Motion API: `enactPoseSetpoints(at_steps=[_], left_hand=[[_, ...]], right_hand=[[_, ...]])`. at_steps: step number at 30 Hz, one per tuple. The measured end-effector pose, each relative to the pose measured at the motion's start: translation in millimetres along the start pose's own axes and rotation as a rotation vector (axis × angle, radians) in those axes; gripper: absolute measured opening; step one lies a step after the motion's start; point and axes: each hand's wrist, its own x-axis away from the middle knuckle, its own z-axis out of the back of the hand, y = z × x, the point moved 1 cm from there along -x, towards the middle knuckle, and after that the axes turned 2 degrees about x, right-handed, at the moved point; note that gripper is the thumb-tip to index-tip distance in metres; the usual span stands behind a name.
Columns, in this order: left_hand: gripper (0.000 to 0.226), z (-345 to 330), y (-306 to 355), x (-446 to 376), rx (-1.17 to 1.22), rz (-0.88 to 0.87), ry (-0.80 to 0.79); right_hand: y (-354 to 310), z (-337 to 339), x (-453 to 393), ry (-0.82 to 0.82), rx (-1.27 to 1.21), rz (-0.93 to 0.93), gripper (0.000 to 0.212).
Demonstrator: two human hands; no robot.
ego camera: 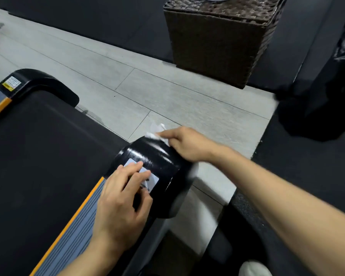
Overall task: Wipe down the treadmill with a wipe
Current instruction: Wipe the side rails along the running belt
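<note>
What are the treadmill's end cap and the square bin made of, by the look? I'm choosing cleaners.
End cap: apparently hard plastic, glossy black, with bright streaked reflections. Square bin: woven wicker or rattan-like material, dark brown, matte, with a visible weave; natural or synthetic is unclear.

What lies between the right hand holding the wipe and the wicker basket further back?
In the head view, only bare grey floor planks lie between the right hand, gripping the white wipe, and the wicker basket.

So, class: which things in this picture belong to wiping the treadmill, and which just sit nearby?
Belong to the job:
wipe
right hand
left hand
rear end cap
treadmill belt

Just nearby:
wicker basket
black bag
</note>
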Motion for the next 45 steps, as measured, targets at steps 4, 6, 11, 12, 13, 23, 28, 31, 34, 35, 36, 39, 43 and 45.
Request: enactPoseSetpoints(at_steps=[4, 6, 11, 12, 13, 23, 28, 31, 34, 35, 36, 39, 43, 45], left_hand=[[0.039, 1.5, 1.7, -2.0, -0.047, 0.037, -0.049], [0.041, 3.5, 5.5, -8.2, -0.089, 0.028, -0.06], [0.036, -1.4, 14.8, -51.2, -0.13, 0.023, -0.092], [0.037, -5.9, 15.1, -57.0, -0.133, 0.016, -0.109], [0.037, -9.9, 14.9, -59.9, -0.129, 0.018, -0.118], [0.036, -17.1, 22.0, -62.1, -0.117, 0.08, -0.082], [0.036, -16.9, 23.3, -63.4, -0.134, 0.099, -0.088], [0.036, -17.4, 24.5, -65.0, -0.132, 0.09, -0.084], [0.036, -18.7, 25.4, -65.7, -0.143, 0.092, -0.08], [0.036, -18.8, 25.2, -65.6, -0.147, 0.093, -0.078], [0.036, -18.7, 24.9, -65.5, -0.149, 0.092, -0.079], [0.036, -18.9, 26.2, -65.7, -0.148, 0.088, -0.083], [0.036, -19.0, 25.6, -65.5, -0.159, 0.089, -0.089], [0.036, -18.6, 25.0, -64.7, -0.149, 0.087, -0.085]], right_hand=[[5.7, -20.3, 52.9, 0.14, -0.056, 0.24, 0.053], [16.2, -26.5, 75.4, 0.232, -0.084, 0.274, 0.048], [34.6, -27.9, 84.2, 0.327, -0.227, 0.278, 0.045], [32.9, -24.2, 77.7, 0.283, -0.221, 0.261, 0.044], [29.2, -19.1, 68.4, 0.206, -0.199, 0.239, 0.043], [76.4, 2.8, -59.5, -0.404, -0.464, -0.07, 0.015], [129.6, -21.7, -24.3, -0.271, -0.637, -0.254, 0.03], [138.3, -42.4, 20.6, -0.052, -0.703, -0.283, 0.033], [113.3, -49.5, 60.4, 0.116, -0.755, -0.12, 0.048], [102.6, -47.6, 66.9, 0.139, -0.752, -0.058, 0.049], [93.5, -45.3, 68.1, 0.157, -0.749, -0.013, 0.049], [82.4, -36.6, 51.9, 0.197, -0.719, -0.003, 0.044], [115.8, -54.8, 23.8, 0.138, -0.636, -0.214, 0.035], [115.9, -58.3, 36.3, 0.153, -0.59, -0.234, 0.035]])
